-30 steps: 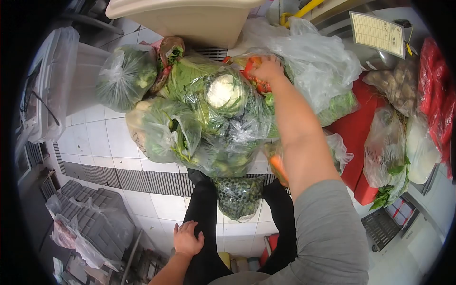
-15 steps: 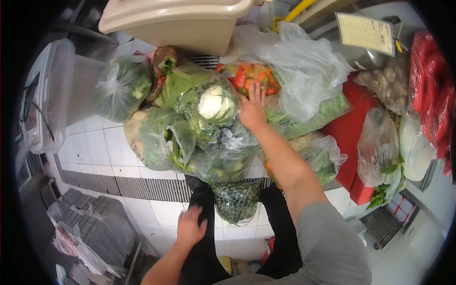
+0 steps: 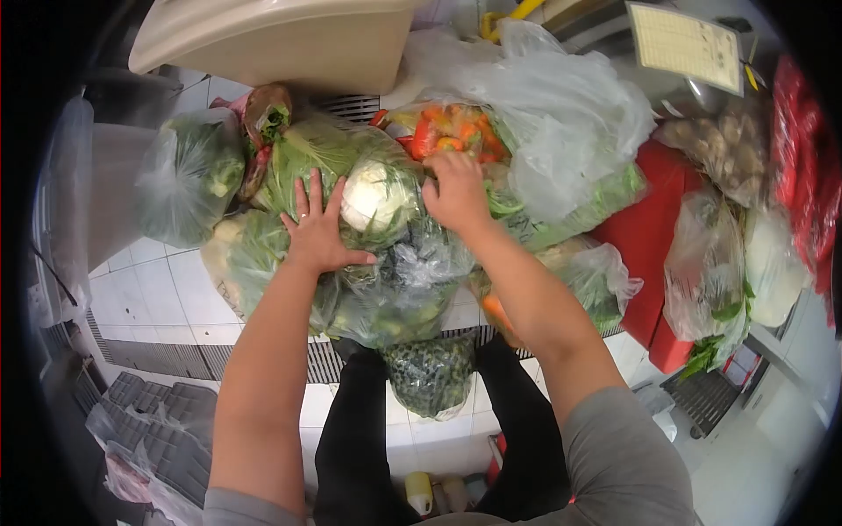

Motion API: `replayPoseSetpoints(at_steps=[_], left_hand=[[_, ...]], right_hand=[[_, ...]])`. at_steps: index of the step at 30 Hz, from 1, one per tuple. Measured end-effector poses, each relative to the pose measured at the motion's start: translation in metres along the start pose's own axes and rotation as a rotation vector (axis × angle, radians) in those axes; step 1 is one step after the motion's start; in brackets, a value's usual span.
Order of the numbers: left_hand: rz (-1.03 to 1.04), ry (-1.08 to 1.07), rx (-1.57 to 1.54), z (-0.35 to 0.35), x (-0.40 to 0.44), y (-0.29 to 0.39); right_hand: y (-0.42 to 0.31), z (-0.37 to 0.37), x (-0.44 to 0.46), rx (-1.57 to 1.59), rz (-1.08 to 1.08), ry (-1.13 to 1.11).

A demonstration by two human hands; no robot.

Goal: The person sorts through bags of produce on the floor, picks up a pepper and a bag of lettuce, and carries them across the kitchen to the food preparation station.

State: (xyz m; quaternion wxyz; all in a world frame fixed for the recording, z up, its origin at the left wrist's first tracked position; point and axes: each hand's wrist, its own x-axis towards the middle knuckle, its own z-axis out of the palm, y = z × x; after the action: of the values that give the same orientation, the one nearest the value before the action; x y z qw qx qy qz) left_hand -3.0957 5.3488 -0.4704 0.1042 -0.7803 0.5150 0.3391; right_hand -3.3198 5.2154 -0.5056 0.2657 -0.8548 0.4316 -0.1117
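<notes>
My left hand (image 3: 317, 230) lies with its fingers spread on the bagged leafy greens (image 3: 307, 151), just left of a white cauliflower (image 3: 373, 196) under clear plastic. On the cauliflower's other side, my right hand (image 3: 456, 188) rests with curled fingers at the lower edge of a bag of red and orange peppers (image 3: 447, 131). What its fingertips touch, if anything, is hidden. Below both hands are more bagged greens (image 3: 395, 298). A bag of small dark green items (image 3: 430, 377) sits between my feet.
A beige bin (image 3: 281, 44) stands behind the pile. Bagged broccoli (image 3: 193, 175) is at the left. To the right are a large clear bag (image 3: 561, 114), a red block (image 3: 649, 237) and bagged mushroom-like pieces (image 3: 724, 153). A grey crate (image 3: 162, 438) sits lower left.
My left hand has moved up from beside my leg onto the bagged greens. My right hand went from the peppers down to their lower edge, and its fingers are now curled. The view has shifted slightly.
</notes>
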Motion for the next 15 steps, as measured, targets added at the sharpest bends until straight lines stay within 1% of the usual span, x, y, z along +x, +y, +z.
replayPoseSetpoints(at_steps=[1,2,4,5,6,8,10,11,13,14,15], left_hand=[[0.016,-0.013,0.011,0.001,0.003,0.0],[0.032,-0.031,0.022,0.003,0.006,-0.001],[0.01,-0.06,0.011,0.004,0.01,-0.004],[0.042,-0.052,-0.008,0.006,0.012,-0.007],[0.079,-0.046,-0.026,0.009,0.013,-0.008],[0.082,-0.048,-0.045,0.012,0.016,-0.01],[0.106,-0.048,-0.06,0.014,0.019,-0.013],[0.117,-0.038,-0.073,0.016,0.019,-0.014],[0.117,-0.03,-0.091,0.019,0.022,-0.018],[0.132,-0.029,-0.105,0.022,0.023,-0.019],[0.12,-0.074,-0.144,0.019,0.024,-0.018]], right_hand=[[0.006,0.009,0.017,-0.018,-0.061,0.137],[0.012,0.018,0.031,-0.016,-0.063,0.128],[0.022,0.033,0.065,-0.146,-0.138,0.226],[0.023,0.04,0.083,-0.137,-0.151,0.214],[0.02,0.039,0.1,-0.131,-0.162,0.17],[0.021,0.048,0.123,-0.123,-0.173,0.118],[0.026,0.064,0.145,-0.118,-0.26,-0.045],[0.028,0.073,0.156,-0.113,-0.27,-0.052],[0.036,0.099,0.176,-0.211,-0.256,-0.203],[0.04,0.109,0.185,-0.201,-0.267,-0.213],[0.04,0.115,0.194,-0.256,-0.217,-0.322]])
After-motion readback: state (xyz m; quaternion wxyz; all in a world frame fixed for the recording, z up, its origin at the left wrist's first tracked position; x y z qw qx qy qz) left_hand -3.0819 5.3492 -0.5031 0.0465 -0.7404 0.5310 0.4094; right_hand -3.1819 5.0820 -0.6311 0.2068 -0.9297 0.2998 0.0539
